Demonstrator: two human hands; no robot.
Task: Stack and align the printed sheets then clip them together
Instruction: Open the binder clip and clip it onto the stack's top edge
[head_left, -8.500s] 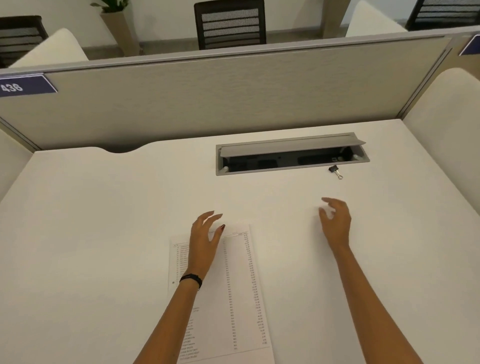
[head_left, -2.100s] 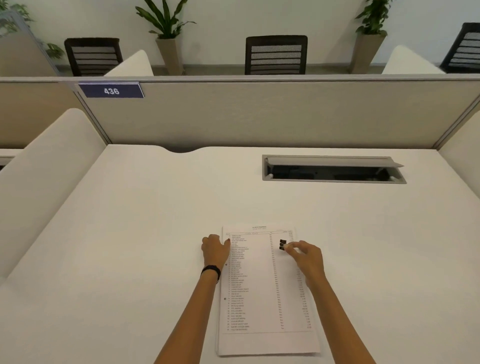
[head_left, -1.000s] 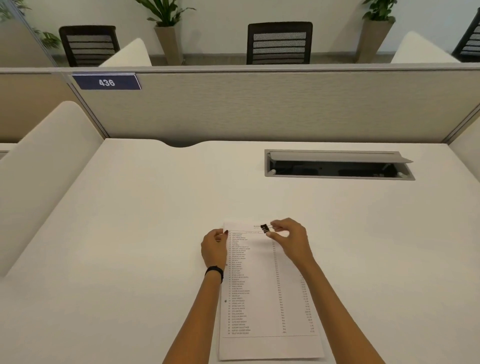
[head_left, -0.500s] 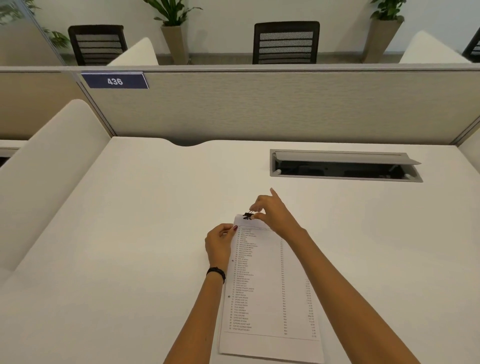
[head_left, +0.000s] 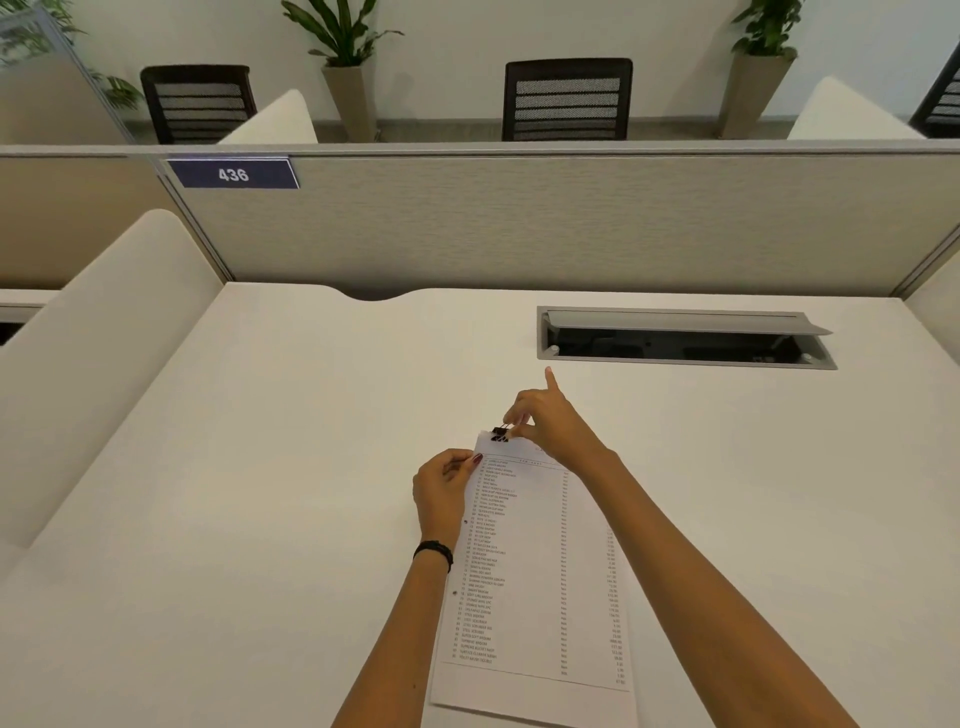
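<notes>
White desk (head_left: 260, 467) filling most of the view, backed by a grey partition (head_left: 571, 223) carrying a blue plate marked 436 (head_left: 232, 174). Beyond the partition, two dark mesh-backed chairs (head_left: 568, 98) and potted plants (head_left: 345, 52) against a pale wall. Set into the desk at far right, a grey cable hatch (head_left: 680, 338) with its flap raised, well apart from the paper.

Lying flat near the front edge of the desk, slightly right of centre: the printed sheets (head_left: 530, 582), stacked with edges roughly matched. Long axis running away from the person, leaning a little leftward at the far end; text lines reading from the near side, so the top of the page pointing toward the partition. Bottom end cut off by the lower border of the view.

Left hand (head_left: 445, 491), black band at the wrist, curled against the left edge of the stack close to its top corner, thumb and fingers closed on that edge. Right hand (head_left: 550, 423) reaching over the top edge, thumb and a finger pinched on the wire handles of a small black binder clip (head_left: 500, 434), another finger sticking straight out toward the hatch. Clip sitting at the top edge near the left corner, mouth toward the paper, handles pointing away and to the right; whether fully seated on the sheets too small to tell.
</notes>
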